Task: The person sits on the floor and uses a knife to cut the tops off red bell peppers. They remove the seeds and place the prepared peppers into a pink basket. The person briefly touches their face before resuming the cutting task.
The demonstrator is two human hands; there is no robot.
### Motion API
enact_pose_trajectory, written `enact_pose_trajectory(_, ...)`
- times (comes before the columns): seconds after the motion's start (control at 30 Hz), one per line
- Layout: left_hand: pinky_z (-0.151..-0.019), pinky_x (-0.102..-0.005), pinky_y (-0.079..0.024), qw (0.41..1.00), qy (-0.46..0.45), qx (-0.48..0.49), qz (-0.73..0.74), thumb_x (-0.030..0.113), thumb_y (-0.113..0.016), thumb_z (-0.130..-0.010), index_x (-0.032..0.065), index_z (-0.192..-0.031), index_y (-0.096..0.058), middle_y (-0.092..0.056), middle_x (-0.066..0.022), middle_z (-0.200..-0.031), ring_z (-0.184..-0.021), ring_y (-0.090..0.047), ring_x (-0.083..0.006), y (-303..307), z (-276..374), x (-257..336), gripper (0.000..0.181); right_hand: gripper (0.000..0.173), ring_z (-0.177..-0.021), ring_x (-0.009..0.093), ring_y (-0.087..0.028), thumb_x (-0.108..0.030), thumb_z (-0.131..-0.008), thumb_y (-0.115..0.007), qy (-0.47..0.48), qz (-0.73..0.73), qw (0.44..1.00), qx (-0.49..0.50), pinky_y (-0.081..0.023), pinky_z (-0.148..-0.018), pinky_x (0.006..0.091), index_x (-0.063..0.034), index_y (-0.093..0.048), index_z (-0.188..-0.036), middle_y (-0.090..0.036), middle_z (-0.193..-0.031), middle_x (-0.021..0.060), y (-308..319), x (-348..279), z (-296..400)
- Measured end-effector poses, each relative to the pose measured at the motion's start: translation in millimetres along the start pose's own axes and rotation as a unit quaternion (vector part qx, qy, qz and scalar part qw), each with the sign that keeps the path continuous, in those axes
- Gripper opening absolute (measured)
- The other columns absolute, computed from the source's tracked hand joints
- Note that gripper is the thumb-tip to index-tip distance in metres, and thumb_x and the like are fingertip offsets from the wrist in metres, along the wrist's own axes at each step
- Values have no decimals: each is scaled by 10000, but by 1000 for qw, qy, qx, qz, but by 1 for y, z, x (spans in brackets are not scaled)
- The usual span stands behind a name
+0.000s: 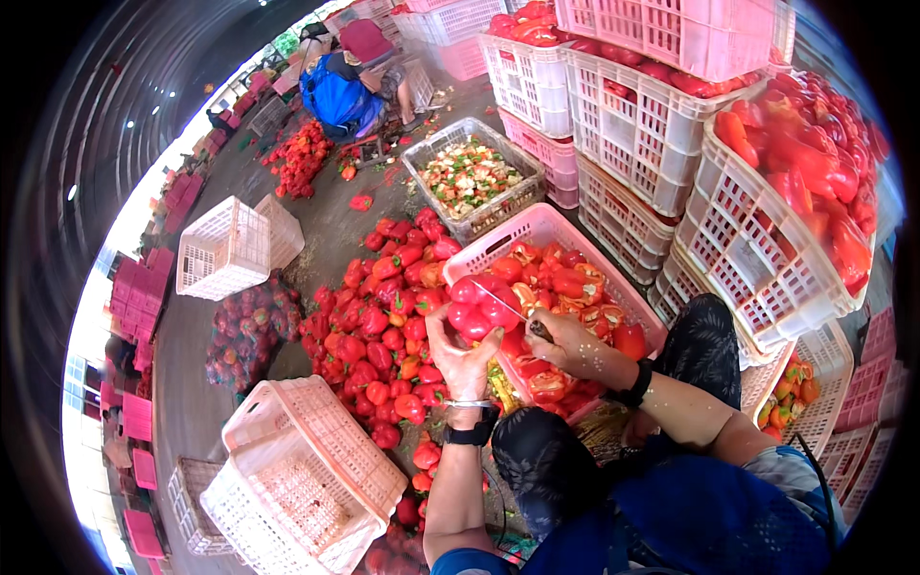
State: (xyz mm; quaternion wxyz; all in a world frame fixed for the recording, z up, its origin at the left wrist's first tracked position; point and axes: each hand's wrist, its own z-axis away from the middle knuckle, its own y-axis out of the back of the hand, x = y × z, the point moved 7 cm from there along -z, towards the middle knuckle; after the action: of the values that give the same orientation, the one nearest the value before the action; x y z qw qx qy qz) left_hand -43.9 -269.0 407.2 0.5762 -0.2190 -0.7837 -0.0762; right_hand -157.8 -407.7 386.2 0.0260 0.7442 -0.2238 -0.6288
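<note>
A large red bell pepper (473, 310) rests in my left hand (460, 359), its lobed end facing up. My right hand (568, 341) grips the dark handle of a knife (503, 299), and the thin blade lies against the pepper's upper right side. Under both hands is a pink plastic crate (632, 295) holding opened and cut red peppers (568, 282), several with pale insides showing. To the left, whole red bell peppers (381, 323) lie heaped on the floor.
A grey crate (528, 190) of pepper scraps stands beyond the pink one. Stacked crates (625, 129) of red peppers rise at the right. Empty crates (316, 460) and a filled net bag (251, 330) are at left. Co-workers (341, 86) crouch farther back.
</note>
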Motion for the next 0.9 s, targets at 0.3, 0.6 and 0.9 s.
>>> enact_pose_trajectory(0.3,-877,-337,-514,994,-18,-15,-109,51,-848,-636,34,-1101,-543,-589,-55,-1031,-949,-595,-168,-14,4,-23,556,268,-736,222,-591,-193,-939,-590,-11,-21,1000,1,-473,-697,358,8,-546,-1110,-598,-803,124,0,51,3)
enact_pose_trajectory(0.6,-919,-352,-522,957,153,-35,244,-46,-712,-748,-2,-1147,-559,-663,-88,-1064,-962,-648,-186,-31,4,-60,430,290,-737,401,-623,-209,-888,-620,-1,82,995,50,-468,-653,466,-6,-491,-1050,-609,-784,205,24,60,8)
enact_pose_trajectory(0.9,-974,-398,-511,930,212,-51,295,16,-694,-781,-32,-1211,-570,-688,-102,-1043,-981,-664,-219,-30,11,-80,450,277,-773,417,-630,-202,-875,-563,30,150,987,43,-495,-693,483,-8,-538,-1071,-638,-822,215,29,52,-10)
